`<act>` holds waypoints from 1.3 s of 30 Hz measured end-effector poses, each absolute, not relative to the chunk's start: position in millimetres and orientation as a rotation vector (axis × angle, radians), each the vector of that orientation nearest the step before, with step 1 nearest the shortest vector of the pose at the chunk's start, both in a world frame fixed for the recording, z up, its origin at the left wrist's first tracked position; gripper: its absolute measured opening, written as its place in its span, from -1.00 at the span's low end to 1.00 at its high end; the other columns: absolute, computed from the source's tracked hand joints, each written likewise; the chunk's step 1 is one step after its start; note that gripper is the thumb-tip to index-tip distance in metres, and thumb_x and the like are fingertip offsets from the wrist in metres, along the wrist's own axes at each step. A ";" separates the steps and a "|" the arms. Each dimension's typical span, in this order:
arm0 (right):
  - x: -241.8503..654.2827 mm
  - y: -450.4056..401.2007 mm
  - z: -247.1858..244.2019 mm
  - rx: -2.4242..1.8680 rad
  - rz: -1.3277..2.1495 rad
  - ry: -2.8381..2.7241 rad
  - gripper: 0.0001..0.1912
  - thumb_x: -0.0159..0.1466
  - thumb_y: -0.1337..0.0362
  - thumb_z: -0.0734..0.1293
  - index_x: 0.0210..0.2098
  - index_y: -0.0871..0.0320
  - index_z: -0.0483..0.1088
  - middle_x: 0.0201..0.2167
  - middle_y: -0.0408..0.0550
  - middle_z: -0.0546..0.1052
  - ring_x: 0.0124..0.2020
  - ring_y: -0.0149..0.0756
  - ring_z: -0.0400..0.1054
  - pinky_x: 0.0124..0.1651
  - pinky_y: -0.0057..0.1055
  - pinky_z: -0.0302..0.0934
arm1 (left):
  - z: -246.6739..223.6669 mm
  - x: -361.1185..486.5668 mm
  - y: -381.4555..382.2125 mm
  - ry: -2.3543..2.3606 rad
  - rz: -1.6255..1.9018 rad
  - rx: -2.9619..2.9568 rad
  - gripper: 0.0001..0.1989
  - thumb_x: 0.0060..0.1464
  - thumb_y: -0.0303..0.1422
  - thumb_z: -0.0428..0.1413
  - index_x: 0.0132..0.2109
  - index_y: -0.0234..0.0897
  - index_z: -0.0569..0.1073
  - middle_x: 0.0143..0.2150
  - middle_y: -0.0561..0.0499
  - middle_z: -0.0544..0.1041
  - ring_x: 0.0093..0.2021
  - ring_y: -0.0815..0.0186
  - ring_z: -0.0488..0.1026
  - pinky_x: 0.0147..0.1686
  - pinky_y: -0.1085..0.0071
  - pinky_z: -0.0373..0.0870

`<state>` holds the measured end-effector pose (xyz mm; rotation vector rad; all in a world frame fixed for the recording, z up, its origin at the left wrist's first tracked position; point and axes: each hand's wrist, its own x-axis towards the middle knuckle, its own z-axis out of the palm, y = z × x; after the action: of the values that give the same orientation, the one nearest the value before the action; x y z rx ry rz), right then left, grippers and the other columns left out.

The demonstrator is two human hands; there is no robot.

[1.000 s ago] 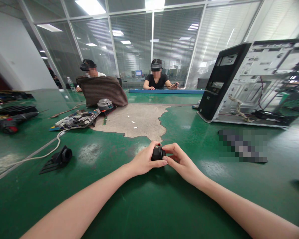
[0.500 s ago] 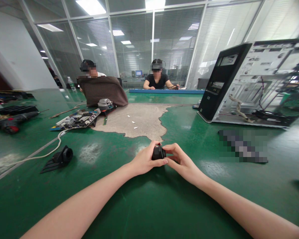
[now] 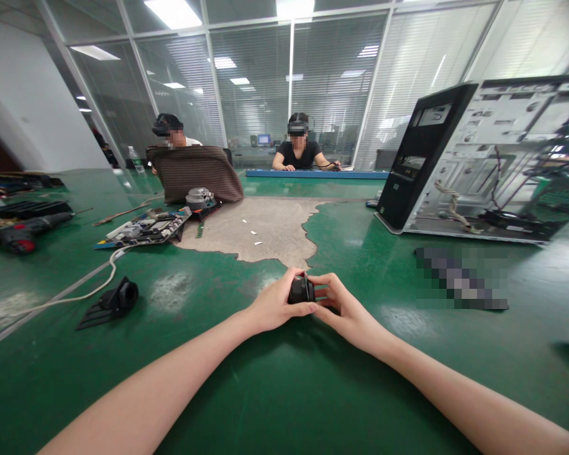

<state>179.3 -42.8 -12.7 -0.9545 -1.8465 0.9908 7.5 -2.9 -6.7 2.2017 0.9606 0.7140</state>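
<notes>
A small black rounded part [image 3: 301, 289], its exact kind unclear, is between my hands just above or on the green tabletop. My left hand [image 3: 274, 304] wraps its left side, thumb in front and fingers behind. On the other side, the bent fingertips of my right hand [image 3: 345, 308] pinch the part's right edge. Part of it is covered by the fingers. To the left lies a black plastic duct-like piece [image 3: 118, 297] with a round opening.
A computer case [image 3: 436, 158] with its side off stands at right. Further left are a circuit board [image 3: 146, 227], a cordless drill [image 3: 26, 232] and a white cable [image 3: 107, 281]. A brown cloth-covered object [image 3: 194, 170] stands behind. Two people sit across the green table [image 3: 284, 392].
My right fingertips have shifted slightly left along the black part, which looks a little turned. My left hand stays nearly where it was.
</notes>
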 end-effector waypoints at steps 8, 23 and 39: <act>179.8 -41.0 -9.6 -1.008 1.036 -1.782 -0.80 0.21 0.25 0.16 -0.15 0.08 0.15 -0.29 -0.11 0.36 -0.27 -0.35 0.31 -0.21 -0.33 0.25 | -5.3 7.4 -4.0 0.961 0.699 2.234 -0.43 -0.09 -0.08 0.07 0.02 -0.21 0.10 -0.16 -0.04 0.37 -0.24 0.21 0.36 -0.29 0.35 0.26; 179.4 -42.6 -12.2 -0.909 0.881 -1.880 -0.70 0.16 0.41 0.20 -0.12 0.05 0.14 -0.15 -0.07 0.28 -0.03 -0.27 0.21 -0.06 -0.26 0.24 | -7.0 7.2 -2.4 0.961 0.701 2.209 -0.42 -0.10 -0.05 0.06 0.01 -0.20 0.10 -0.16 -0.03 0.37 -0.24 0.21 0.36 -0.26 0.33 0.27; 179.2 -41.9 -13.3 -0.956 0.897 -1.867 -0.68 0.18 0.37 0.18 -0.07 0.06 0.12 -0.12 -0.04 0.28 -0.07 -0.27 0.24 -0.07 -0.23 0.26 | -4.7 7.5 -3.7 0.944 0.695 2.193 -0.43 -0.09 -0.05 0.06 0.01 -0.19 0.11 -0.15 -0.02 0.37 -0.23 0.21 0.36 -0.25 0.33 0.27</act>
<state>179.2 -41.9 -13.3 -0.9556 -1.8668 0.8969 7.5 -3.7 -4.7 2.1934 0.9444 0.6952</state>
